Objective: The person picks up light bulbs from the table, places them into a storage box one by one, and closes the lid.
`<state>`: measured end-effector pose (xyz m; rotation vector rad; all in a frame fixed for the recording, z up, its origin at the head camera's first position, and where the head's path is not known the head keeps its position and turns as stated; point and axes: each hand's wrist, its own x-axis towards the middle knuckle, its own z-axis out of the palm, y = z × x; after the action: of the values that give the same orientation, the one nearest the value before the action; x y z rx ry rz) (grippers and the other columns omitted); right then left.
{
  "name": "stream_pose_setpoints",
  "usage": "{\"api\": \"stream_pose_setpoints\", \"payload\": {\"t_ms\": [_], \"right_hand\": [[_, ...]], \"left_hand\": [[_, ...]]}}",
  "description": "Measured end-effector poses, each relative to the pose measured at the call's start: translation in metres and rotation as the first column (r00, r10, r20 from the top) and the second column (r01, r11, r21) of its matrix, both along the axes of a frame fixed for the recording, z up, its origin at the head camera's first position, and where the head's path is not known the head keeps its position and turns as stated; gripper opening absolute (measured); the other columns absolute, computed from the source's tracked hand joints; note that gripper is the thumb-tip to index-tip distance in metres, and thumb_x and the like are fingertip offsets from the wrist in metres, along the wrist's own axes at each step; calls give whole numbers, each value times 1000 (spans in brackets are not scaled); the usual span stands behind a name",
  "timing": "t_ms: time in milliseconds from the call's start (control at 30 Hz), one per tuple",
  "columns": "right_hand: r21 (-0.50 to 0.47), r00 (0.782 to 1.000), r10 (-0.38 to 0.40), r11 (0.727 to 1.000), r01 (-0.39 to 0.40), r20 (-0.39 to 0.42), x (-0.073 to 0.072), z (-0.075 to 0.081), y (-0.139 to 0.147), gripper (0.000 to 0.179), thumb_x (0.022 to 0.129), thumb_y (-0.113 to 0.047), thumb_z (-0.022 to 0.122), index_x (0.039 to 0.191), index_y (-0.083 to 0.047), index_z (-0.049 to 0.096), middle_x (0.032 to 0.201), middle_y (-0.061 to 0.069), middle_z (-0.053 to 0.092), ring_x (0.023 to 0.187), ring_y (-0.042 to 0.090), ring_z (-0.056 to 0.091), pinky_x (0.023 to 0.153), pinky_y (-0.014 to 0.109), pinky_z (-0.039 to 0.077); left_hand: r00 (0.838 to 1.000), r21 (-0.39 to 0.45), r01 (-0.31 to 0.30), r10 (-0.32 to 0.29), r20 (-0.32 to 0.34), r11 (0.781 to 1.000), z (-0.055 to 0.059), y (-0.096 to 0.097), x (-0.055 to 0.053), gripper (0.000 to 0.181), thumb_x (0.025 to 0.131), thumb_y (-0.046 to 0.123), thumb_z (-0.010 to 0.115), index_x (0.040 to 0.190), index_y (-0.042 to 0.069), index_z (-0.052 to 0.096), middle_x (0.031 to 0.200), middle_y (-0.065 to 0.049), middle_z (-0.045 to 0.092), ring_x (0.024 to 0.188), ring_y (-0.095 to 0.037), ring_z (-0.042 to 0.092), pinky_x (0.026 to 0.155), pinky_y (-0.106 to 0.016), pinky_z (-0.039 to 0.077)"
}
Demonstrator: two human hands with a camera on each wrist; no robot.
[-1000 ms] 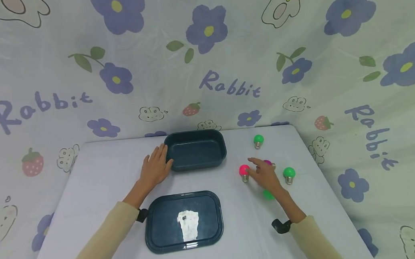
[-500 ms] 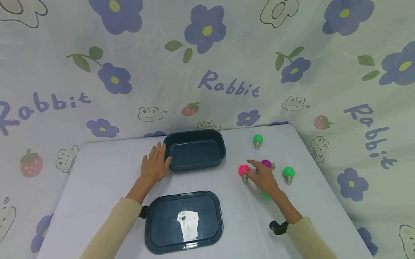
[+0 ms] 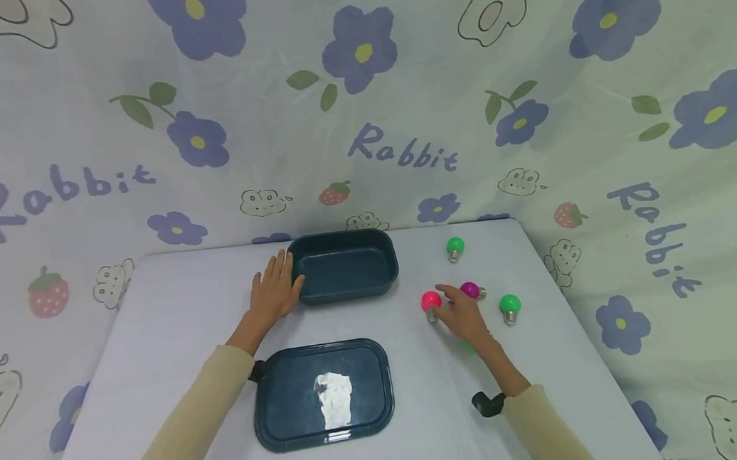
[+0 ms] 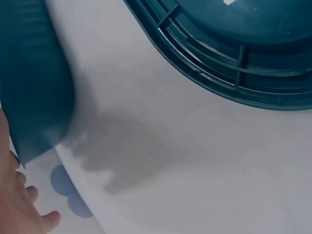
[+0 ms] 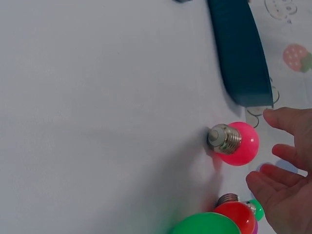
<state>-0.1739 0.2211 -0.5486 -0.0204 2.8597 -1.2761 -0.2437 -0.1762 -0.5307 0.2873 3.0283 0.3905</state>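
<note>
My left hand (image 3: 273, 291) rests with straight fingers against the left end of a dark teal plastic box (image 3: 345, 268) in the head view. Over the right side of the table, my right hand (image 3: 467, 320) hovers with fingers spread beside a pink light bulb (image 3: 430, 301). In the right wrist view a gap shows between the fingers and that pink bulb (image 5: 243, 144). A purple bulb (image 3: 470, 290) lies just beyond the hand. Under the right wrist, a green bulb (image 3: 469, 347) is mostly hidden. The right wrist view also has a red bulb (image 5: 239, 217), hidden in the head view.
Two more green bulbs lie on the table, one at the back (image 3: 455, 245) and one to the right (image 3: 510, 304). A matching teal lid (image 3: 290, 399) lies flat in front of the box. A printed cloth (image 3: 311, 148) hangs behind the table.
My right hand has shifted slightly left and toward me, uncovering more of the purple bulb. The left hand stays at the box. The head view has tilted slightly.
</note>
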Motion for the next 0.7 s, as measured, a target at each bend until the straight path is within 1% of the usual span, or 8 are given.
{"api": "stream_pose_setpoints", "payload": {"t_ms": [167,333,567,700], "right_hand": [[-9,999,-20,1000,21,30,0,-1,-4,54,88,-15,75,138,-5,57,138,19,56,126,37,54,96,48,50],[3,999,-19,1000,19,39,-1,-5,-7,54,89,-17,76,138,-5,58,138,17,57,123,35,56,95,46,51],[-1,999,-23,1000,23,28,-3,-9,-10,52,88,-16,77,136,-5,59,136,15,58,123,32,55,95,45,51],[19,999,-31,999,30,11,-3,-12,-13,53,87,-15,79,135,-5,59,134,15,58,122,32,55,93,45,53]], "left_hand": [[1000,-8,-11,11,20,1000,-1,1,0,68,108,35,33,156,-7,9,163,-25,6,149,-41,9,114,-64,13],[1000,-4,-11,11,26,1000,-4,-1,-2,69,108,37,33,156,-8,10,163,-25,7,149,-41,9,114,-64,14],[999,-6,-21,21,43,1000,-5,-3,-5,72,108,41,32,158,-4,8,164,-24,4,149,-41,7,114,-64,12],[999,-10,-22,23,39,1000,-8,-4,-6,72,107,44,31,158,-2,8,164,-24,3,150,-41,4,114,-64,11]]}}
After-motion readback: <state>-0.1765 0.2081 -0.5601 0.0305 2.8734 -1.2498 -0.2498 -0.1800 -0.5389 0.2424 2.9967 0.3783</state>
